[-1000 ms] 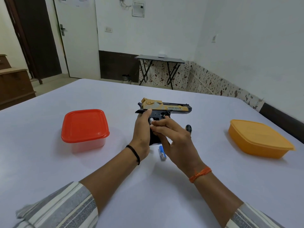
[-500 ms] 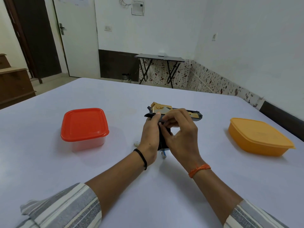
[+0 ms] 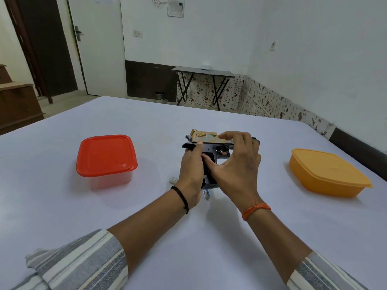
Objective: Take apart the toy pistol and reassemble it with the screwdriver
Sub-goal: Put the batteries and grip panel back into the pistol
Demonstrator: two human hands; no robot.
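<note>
You hold the toy pistol point(image 3: 211, 146) upright over the middle of the white table point(image 3: 209, 237), barrel pointing right, gold slide on top and black frame below. Your left hand point(image 3: 191, 171) is wrapped closed around the black grip, its thumb resting up against the rear of the frame. Your right hand point(image 3: 236, 164) arches over the slide, fingertips pinched down on its top edge while the palm stays open toward the grip. Just below the pistol's butt, 2 small cylinders lie on the table: a white and blue battery point(image 3: 205, 194) nearer you and a pale one point(image 3: 173, 180) to the left, partly hidden by your wrist. Well to the left of the pistol sits a clear box with a red lid point(image 3: 105, 155); well to its right sits a closed orange box point(image 3: 328, 173). Beyond the pistol, past the table's far edge, a small dark folding table point(image 3: 204, 72) stands against the white wall, which has a speckled lower band. Farther left of it are a white door point(image 3: 94, 45) and a dark wooden cabinet point(image 3: 16, 101).
</note>
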